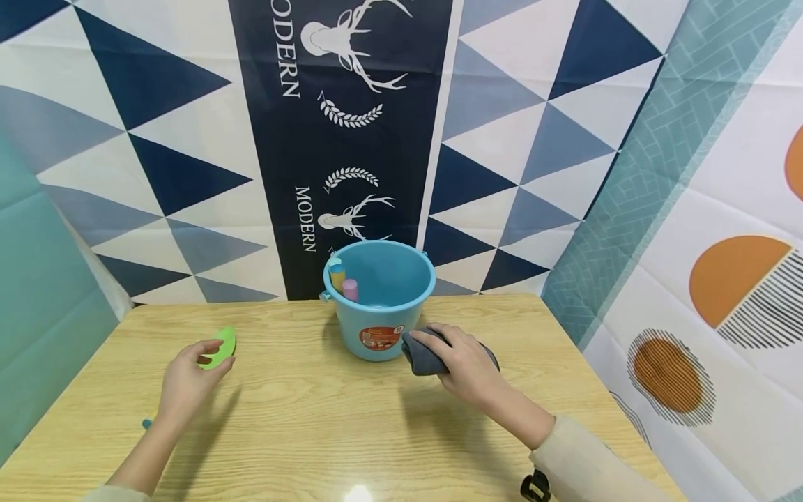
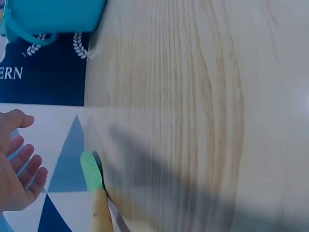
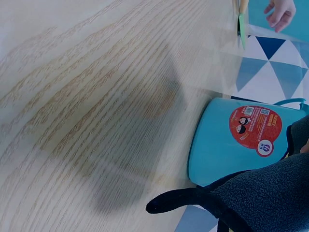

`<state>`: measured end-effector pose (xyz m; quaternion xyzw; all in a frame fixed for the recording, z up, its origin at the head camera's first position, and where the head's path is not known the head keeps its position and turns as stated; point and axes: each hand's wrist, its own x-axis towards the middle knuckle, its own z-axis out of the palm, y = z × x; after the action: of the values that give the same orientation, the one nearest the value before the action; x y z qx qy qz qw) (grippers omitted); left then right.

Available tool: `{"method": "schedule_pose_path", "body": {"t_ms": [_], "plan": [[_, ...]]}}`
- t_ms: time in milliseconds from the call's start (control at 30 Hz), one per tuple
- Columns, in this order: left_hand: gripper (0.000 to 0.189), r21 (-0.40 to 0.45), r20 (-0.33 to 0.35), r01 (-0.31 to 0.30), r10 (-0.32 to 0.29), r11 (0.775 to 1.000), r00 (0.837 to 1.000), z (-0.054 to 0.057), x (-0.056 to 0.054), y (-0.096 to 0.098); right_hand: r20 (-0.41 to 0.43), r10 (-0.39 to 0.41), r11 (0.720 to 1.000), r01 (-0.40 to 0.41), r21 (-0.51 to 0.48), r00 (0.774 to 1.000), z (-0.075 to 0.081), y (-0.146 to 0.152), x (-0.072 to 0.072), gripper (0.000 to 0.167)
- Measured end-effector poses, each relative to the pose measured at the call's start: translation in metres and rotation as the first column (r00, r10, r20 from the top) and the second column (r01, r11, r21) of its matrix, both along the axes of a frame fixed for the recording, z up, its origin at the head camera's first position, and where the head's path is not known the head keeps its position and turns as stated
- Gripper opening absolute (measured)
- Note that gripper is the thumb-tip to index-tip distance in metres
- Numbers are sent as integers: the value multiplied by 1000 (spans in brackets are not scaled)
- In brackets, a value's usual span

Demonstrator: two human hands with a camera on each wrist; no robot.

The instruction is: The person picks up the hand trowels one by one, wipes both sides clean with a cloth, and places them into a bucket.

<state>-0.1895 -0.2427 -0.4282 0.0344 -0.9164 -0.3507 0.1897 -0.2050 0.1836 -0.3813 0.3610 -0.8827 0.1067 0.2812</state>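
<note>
My right hand (image 1: 461, 359) grips a folded dark grey cloth (image 1: 425, 352) with black edging, in front of the blue bucket (image 1: 383, 317) and to its right. In the right wrist view the cloth (image 3: 270, 193) hangs over the table, overlapping the bucket (image 3: 212, 140). On the left side of the table lies a tool with a green blade (image 2: 91, 166) and a pale wooden handle (image 2: 101, 212). My left hand (image 1: 191, 380) hovers over it with fingers loosely bent. The left wrist view shows those fingers (image 2: 31, 169) with nothing in them.
The bucket stands at the table's back edge; an orange-yellow and blue item (image 1: 337, 275) and a pink-purple one (image 1: 350, 289) show inside it. A patterned curtain (image 1: 188, 160) rises behind the wood-grain table (image 1: 301, 425), with another sheet (image 1: 665, 335) along the right.
</note>
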Motion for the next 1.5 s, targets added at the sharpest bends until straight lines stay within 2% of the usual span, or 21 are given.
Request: {"method": "schedule_pose_path", "body": {"t_ms": [300, 633, 733, 867, 1000, 1300, 1500], "plan": [[45, -19, 42, -60, 60, 998, 997, -12, 7, -25, -7, -1, 1000, 1, -3, 1000, -2, 1, 0, 66], [45, -124, 77, -79, 89, 989, 993, -24, 14, -49, 18, -20, 1000, 20, -1, 1000, -4, 2, 0, 67], [46, -131, 105, -87, 101, 988, 989, -26, 15, -57, 22, -23, 1000, 22, 3, 1000, -4, 3, 0, 67], [50, -122, 175, -91, 112, 988, 978, -29, 15, -65, 18, -16, 1000, 16, 10, 1000, -5, 4, 0, 68], [53, -125, 211, -78, 103, 989, 972, -31, 16, -68, 21, -17, 1000, 17, 13, 1000, -6, 5, 1, 70], [54, -160, 211, -45, 79, 986, 974, -38, 19, -68, 20, -29, 1000, 29, 3, 999, -6, 6, 1, 68], [59, -136, 265, -30, 65, 990, 962, -38, 19, -67, 10, -29, 1000, 29, 4, 1000, -6, 7, 1, 66]]}}
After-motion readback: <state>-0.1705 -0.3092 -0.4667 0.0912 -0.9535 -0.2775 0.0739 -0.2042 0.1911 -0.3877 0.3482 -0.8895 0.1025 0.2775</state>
